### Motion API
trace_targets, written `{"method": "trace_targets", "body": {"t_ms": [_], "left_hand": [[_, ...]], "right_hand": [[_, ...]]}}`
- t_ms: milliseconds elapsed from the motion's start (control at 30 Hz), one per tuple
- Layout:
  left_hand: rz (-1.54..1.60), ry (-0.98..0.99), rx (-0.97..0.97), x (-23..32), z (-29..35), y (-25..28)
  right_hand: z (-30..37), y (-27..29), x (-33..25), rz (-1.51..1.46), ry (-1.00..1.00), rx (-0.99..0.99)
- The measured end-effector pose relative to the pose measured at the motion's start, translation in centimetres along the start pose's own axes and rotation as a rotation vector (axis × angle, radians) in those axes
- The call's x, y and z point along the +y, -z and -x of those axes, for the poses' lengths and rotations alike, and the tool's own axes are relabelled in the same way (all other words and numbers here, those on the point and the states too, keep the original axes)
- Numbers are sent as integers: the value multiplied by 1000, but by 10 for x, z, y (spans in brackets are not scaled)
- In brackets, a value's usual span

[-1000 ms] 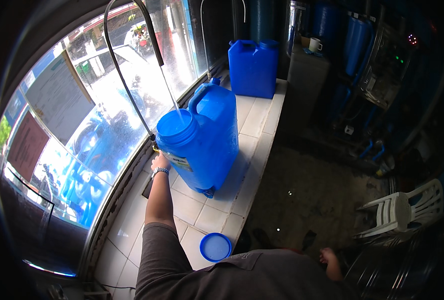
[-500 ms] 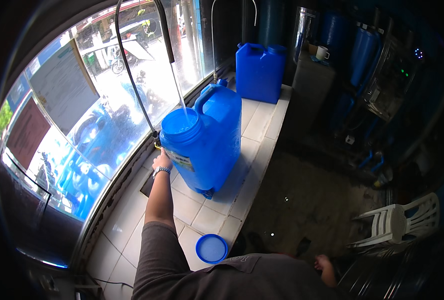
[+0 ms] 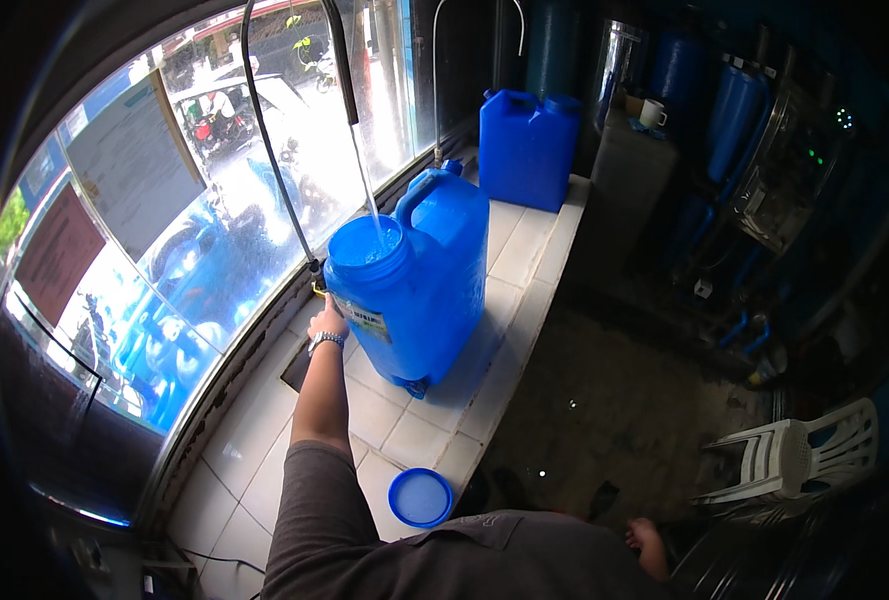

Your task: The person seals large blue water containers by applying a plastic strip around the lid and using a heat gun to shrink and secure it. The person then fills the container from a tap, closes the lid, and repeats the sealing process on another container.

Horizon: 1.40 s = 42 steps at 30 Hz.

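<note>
A tall blue water jug (image 3: 417,290) stands on the tiled counter with its wide mouth uncovered. From the black-sleeved spout (image 3: 353,108) above, a thin stream of water (image 3: 368,185) falls into the mouth, where bubbling water shows. My left hand (image 3: 328,320), with a metal-band watch at the wrist, is beside the jug, its fingers at the yellow valve handle (image 3: 319,290) at the hose's foot. Part of its grip is hidden. On the counter near my body rests a round blue lid (image 3: 421,497). My right hand (image 3: 647,545) hangs low at my side, fingers loosely bent, holding nothing visible.
A darker blue jug (image 3: 530,150) stands farther back on the white tiled counter (image 3: 385,440). Along the left runs a window (image 3: 265,190) with papers on it. White stacked plastic chairs (image 3: 795,455) stand at right, with a mug (image 3: 653,113) and blue tanks (image 3: 737,115) behind.
My left hand stays at the valve handle and water keeps pouring into the jug. The view has shifted slightly. Outside the window, different vehicles are in sight.
</note>
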<state>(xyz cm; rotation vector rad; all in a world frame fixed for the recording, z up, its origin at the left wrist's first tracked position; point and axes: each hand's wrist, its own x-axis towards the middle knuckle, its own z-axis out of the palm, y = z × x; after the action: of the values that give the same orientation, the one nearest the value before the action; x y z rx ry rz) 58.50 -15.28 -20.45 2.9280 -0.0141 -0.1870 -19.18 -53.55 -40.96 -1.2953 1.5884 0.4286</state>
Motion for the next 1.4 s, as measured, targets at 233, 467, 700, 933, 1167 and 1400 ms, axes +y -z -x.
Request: {"method": "trace_targets", "body": {"t_ms": [233, 467, 700, 933, 1167, 1400], "left_hand": [[-9, 21, -27, 1, 3, -1], [-22, 23, -42, 1, 4, 0], [-34, 27, -50, 3, 4, 0], [35, 5, 32, 0, 2, -8], [0, 16, -42, 1, 0, -7], [-15, -2, -34, 0, 1, -5]], "right_hand": [[0, 1, -2, -1, -15, -17], [-4, 0, -2, -1, 3, -6], [-2, -1, -1, -23, 10, -11], [1, -2, -2, -28, 4, -8], [0, -4, -4, -2, 7, -3], [-2, -6, -3, -27, 8, 6]]}}
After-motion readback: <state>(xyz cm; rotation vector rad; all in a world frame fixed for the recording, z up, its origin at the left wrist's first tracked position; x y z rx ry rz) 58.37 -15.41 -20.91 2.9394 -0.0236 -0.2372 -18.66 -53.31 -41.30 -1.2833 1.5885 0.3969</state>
